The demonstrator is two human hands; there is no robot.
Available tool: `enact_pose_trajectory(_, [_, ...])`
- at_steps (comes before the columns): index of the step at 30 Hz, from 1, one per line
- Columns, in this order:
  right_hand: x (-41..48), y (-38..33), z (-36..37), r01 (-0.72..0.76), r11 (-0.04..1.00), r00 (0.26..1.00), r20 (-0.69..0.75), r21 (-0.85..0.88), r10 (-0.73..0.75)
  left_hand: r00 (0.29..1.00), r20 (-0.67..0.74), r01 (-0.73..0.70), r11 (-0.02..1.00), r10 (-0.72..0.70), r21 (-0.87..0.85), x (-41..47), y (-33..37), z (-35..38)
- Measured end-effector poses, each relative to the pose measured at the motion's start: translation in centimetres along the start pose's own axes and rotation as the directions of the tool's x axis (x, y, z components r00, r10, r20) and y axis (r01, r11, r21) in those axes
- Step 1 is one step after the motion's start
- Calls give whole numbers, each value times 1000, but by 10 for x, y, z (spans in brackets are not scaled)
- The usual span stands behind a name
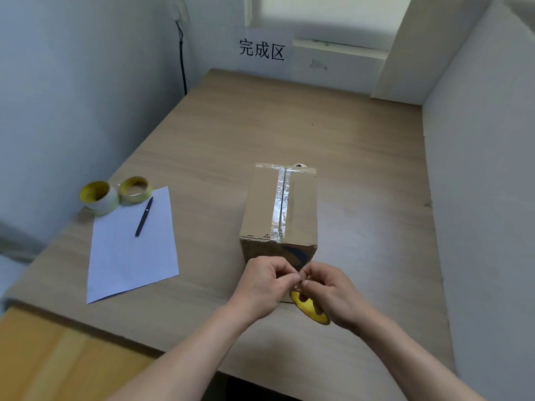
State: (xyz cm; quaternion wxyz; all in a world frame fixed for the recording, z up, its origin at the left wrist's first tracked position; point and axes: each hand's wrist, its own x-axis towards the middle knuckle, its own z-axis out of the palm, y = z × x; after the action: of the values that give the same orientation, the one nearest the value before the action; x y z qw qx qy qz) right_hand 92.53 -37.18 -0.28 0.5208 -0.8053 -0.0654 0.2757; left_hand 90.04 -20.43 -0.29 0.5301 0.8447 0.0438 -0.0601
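Observation:
A brown cardboard box [301, 209] stands on the wooden table [362, 175], its top flaps closed by a strip of clear tape along the middle seam. Just in front of its near face, my right hand [333, 296] holds a tape roll with a yellow core [311, 309], fingers through and around it. My left hand [266, 285] meets it from the left and pinches the tape's end at the roll's top edge with thumb and forefinger. Most of the roll is hidden by my right hand.
Two more tape rolls [100, 196] [136, 190] sit at the table's left edge. A white sheet of paper [130, 250] lies beside them with a black pen [144, 217] on it. A paper sign [262, 50] is stuck to the back wall. Walls close in left and right.

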Motion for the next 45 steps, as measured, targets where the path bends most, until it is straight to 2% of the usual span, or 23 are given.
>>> enact_pose_trajectory(3, [-3,-5,3,-21,1000,1000,23,-8,21,999,-32,-1,998,3,64,-6,-9,1])
enact_pose_trajectory(6, [-8,-10,6,-20,998,997,80,64,15,989,-149,1,994,15,107,-9,-19,-1])
enact_pose_trajectory(8, [-9,-13,4,-27,976,996,90,215,7,974,-227,20,997,-3,73,-8,-20,-6])
enact_pose_trajectory(10, [-8,-16,-10,-44,947,999,38,318,33,951,-296,79,996,-90,-48,-5,-20,-15])
enact_pose_trajectory(11, [-5,-17,-21,-34,970,999,-7,242,37,931,-334,115,986,-148,-117,-2,-21,-23])
enact_pose_trajectory(12, [-1,-18,-33,-31,999,997,-63,37,33,908,-370,146,975,-199,-167,1,-24,-31])
enact_pose_trajectory(13, [4,-18,-45,-39,976,992,-125,-213,13,890,-396,165,969,-227,-184,5,-27,-40])
enact_pose_trajectory(14, [9,-18,-55,-56,904,982,-186,-423,-26,884,-408,174,970,-229,-169,8,-30,-47])
enact_pose_trajectory(15, [13,-21,-62,-67,834,970,-232,-548,-74,889,-404,170,975,-215,-143,12,-30,-52])
enact_pose_trajectory(19, [37,-31,-66,-78,630,938,-271,-773,-216,895,-410,156,985,-175,-79,32,-29,-58])
enact_pose_trajectory(21, [46,-30,-63,-94,578,939,-264,-811,-218,895,-411,172,984,-172,-38,42,-33,-61])
enact_pose_trajectory(26, [58,-25,-54,-142,560,942,-286,-816,-178,898,-399,224,973,-184,57,54,-42,-66])
enact_pose_trajectory(33, [67,-10,-48,-188,594,946,-307,-782,-105,900,-388,257,961,-199,103,64,-51,-68])
enact_pose_trajectory(35, [70,-7,-48,-193,608,949,-303,-770,-82,886,-389,297,953,-253,57,67,-51,-67])
enact_pose_trajectory(37, [71,-6,-49,-181,627,958,-281,-757,-62,854,-359,384,922,-377,-54,69,-51,-68])
enact_pose_trajectory(39, [72,-4,-51,-164,645,964,-259,-746,-55,803,-266,506,846,-534,-170,72,-54,-78])
enact_pose_trajectory(40, [72,-4,-52,-153,645,968,-244,-749,-54,792,-210,550,820,-573,-161,73,-56,-84])
enact_pose_trajectory(42, [72,-4,-53,-131,625,976,-211,-770,-56,843,-200,517,854,-499,49,78,-60,-93])
enact_pose_trajectory(44, [73,-6,-53,-112,610,982,-182,-784,-54,957,-222,263,887,-189,379,84,-57,-93])
enact_pose_trajectory(45, [73,-6,-53,-106,607,984,-173,-787,-53,989,-148,73,839,9,539,88,-51,-88])
